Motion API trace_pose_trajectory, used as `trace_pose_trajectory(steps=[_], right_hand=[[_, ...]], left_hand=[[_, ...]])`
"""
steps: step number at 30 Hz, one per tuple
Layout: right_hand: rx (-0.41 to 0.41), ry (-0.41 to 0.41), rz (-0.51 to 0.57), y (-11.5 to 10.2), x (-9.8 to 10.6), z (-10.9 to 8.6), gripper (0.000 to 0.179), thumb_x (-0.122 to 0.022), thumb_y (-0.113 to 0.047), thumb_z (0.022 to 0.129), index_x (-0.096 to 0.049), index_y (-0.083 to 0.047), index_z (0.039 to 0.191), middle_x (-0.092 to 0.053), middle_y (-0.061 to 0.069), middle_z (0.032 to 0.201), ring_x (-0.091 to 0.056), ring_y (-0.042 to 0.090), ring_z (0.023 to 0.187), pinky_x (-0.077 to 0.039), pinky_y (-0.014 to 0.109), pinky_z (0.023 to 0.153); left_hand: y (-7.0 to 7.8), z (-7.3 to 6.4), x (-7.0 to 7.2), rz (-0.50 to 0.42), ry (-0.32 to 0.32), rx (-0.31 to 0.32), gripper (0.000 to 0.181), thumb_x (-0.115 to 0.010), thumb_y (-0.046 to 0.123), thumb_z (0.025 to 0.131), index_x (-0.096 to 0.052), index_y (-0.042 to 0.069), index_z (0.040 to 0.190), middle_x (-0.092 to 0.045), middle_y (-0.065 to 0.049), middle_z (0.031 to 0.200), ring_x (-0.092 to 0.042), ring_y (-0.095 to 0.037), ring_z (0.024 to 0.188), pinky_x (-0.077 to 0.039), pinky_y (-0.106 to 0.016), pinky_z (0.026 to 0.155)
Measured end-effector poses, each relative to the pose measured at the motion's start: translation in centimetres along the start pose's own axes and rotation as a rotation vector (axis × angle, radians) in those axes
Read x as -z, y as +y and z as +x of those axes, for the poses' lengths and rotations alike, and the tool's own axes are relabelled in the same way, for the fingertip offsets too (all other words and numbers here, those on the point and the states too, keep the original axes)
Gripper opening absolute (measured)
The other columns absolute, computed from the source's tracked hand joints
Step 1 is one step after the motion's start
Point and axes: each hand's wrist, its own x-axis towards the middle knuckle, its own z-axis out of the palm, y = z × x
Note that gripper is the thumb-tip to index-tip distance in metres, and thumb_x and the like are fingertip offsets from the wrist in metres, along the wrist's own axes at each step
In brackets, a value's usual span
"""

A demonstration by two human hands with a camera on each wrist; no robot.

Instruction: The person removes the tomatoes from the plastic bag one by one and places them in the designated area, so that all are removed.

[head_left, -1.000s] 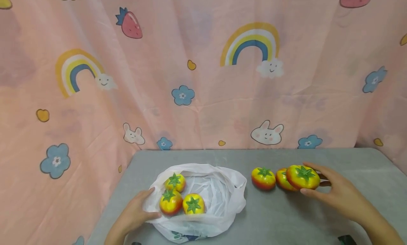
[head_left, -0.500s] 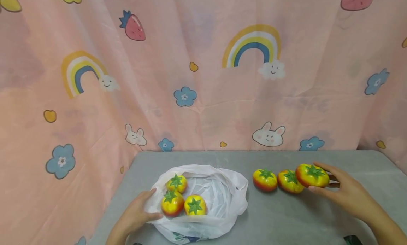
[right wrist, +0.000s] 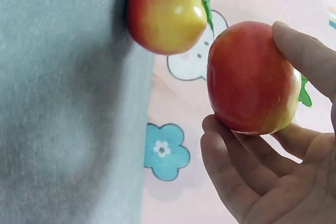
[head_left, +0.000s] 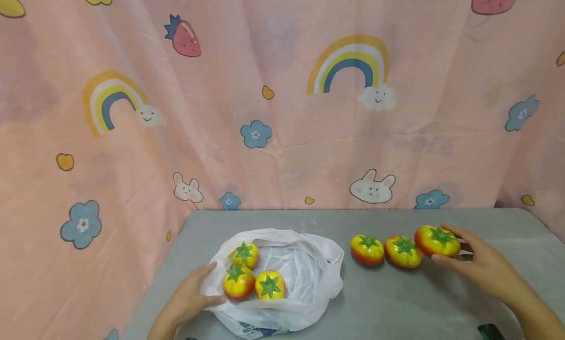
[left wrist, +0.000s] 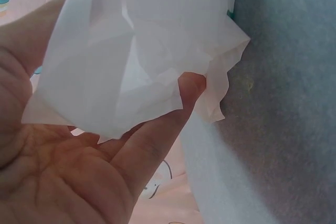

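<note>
My right hand (head_left: pixel 483 264) holds a shiny yellow-and-red tomato (head_left: pixel 437 241) with a green star-shaped top, gripped between thumb and fingers. In the right wrist view this tomato (right wrist: pixel 252 77) shows its red underside, and it appears raised off the table. To its left, two similar tomatoes stand side by side, a middle one (head_left: pixel 403 252) and a left one (head_left: pixel 367 250). My left hand (head_left: pixel 187 298) grips the left rim of an open white plastic bag (head_left: pixel 309 308), in which three tomatoes (head_left: pixel 270 284) lie. The thin film (left wrist: pixel 131 51) drapes over part of the left fingers.
The grey table (head_left: pixel 379 310) carries the bag at left and the loose tomatoes at right. A pink patterned curtain (head_left: pixel 282 173) hangs behind its far edge. A small dark object (head_left: pixel 490 331) shows near the right forearm.
My right hand has moved right with its tomato, away from the middle tomato, which now shows fully. The left hand and bag stay in place; the head view has shifted slightly.
</note>
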Motion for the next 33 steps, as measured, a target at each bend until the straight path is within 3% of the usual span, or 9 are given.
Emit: trace_pose_trajectory(steps=[12,23,33], right_hand=[[-0.003,-0.050,0.019,1.6,-0.2,0.8,0.092,-0.062,-0.051,0.094,-0.022,0.006,0.154,-0.028,0.046,0.146,-0.047,0.062,0.117,-0.048,0.069,0.088],[-0.056,-0.091,-0.042,3.3,-1.1,2.0,0.096,-0.059,-0.058,0.093,-0.023,0.010,0.150,-0.028,0.047,0.142,-0.046,0.061,0.114,-0.045,0.073,0.088],[-0.011,-0.079,-0.066,4.3,-1.9,2.3,0.090,-0.060,-0.055,0.094,-0.030,0.013,0.145,-0.035,0.049,0.138,-0.050,0.062,0.114,-0.046,0.071,0.085]], left_hand=[[0.0,-0.1,-0.1,0.006,-0.001,0.016,0.096,-0.091,0.036,0.064,-0.050,0.007,0.145,-0.054,-0.024,0.140,-0.055,-0.040,0.120,-0.043,-0.064,0.106],[0.3,-0.3,0.0,0.001,0.010,0.010,0.098,-0.092,0.037,0.064,-0.049,0.010,0.147,-0.051,-0.025,0.143,-0.052,-0.044,0.126,-0.041,-0.065,0.107],[0.2,-0.3,0.2,0.008,0.006,0.007,0.097,-0.091,0.040,0.064,-0.049,0.010,0.146,-0.053,-0.024,0.142,-0.053,-0.042,0.123,-0.042,-0.065,0.106]])
